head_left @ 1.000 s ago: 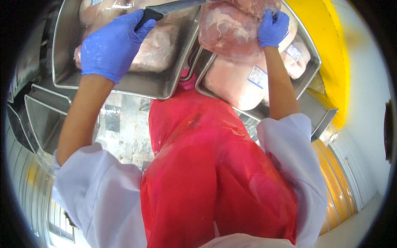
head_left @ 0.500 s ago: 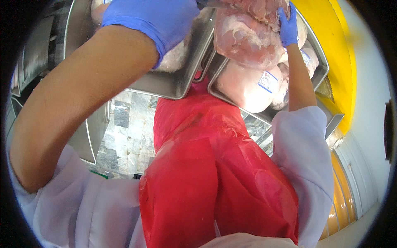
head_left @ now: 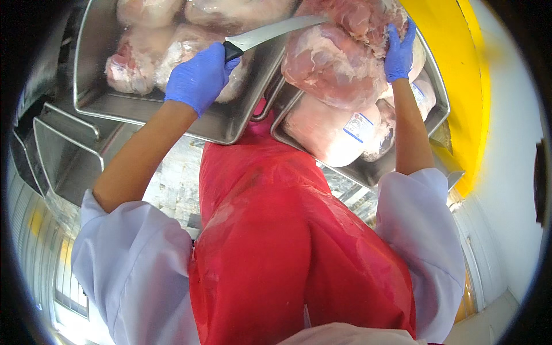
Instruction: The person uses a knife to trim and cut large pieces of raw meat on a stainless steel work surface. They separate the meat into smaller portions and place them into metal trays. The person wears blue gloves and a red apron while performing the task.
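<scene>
My left hand [head_left: 198,79], in a blue glove, is closed round the black handle of a knife [head_left: 276,33]. The blade points right, its tip at a large piece of raw meat [head_left: 336,66] with red flesh and pale fat. At that meat's right side my right hand [head_left: 399,53], also blue-gloved, grips its edge, the fingers partly hidden. The piece lies on top of other meat in the right metal tray [head_left: 368,178]. Beneath it is a pale, skin-covered piece [head_left: 325,123] with a label [head_left: 359,126].
A left metal tray [head_left: 167,123] holds several pieces of meat [head_left: 138,57]. Farther left stands another metal container [head_left: 63,152]. A yellow curved surface [head_left: 460,86] borders the right tray. My red apron [head_left: 259,230] reaches up to the trays.
My left hand has drawn back down and to the left with the knife, so the blade now shows. My right hand stays at the meat.
</scene>
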`<state>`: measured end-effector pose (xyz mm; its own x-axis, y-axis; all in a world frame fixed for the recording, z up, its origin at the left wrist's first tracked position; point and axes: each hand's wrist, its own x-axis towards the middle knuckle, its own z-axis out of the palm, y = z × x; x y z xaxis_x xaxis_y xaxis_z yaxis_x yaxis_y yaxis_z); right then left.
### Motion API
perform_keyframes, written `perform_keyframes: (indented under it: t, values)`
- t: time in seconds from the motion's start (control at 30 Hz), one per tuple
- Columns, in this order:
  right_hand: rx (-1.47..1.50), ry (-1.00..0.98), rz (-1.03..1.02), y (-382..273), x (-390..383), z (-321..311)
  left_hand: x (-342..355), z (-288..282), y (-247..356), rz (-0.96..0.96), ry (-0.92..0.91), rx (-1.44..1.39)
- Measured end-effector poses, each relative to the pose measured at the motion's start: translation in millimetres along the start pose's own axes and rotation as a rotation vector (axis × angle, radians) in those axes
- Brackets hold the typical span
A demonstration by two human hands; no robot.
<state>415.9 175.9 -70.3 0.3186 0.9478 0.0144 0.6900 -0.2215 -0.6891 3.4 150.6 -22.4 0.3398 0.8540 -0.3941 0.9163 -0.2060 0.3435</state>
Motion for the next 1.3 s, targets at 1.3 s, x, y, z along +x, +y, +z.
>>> perform_keyframes:
  t: [1.3]
  values:
    - [0.055, -0.029, -0.026, 21, 4, -3, -16, 102, 31, -0.197, -0.125, -0.613]
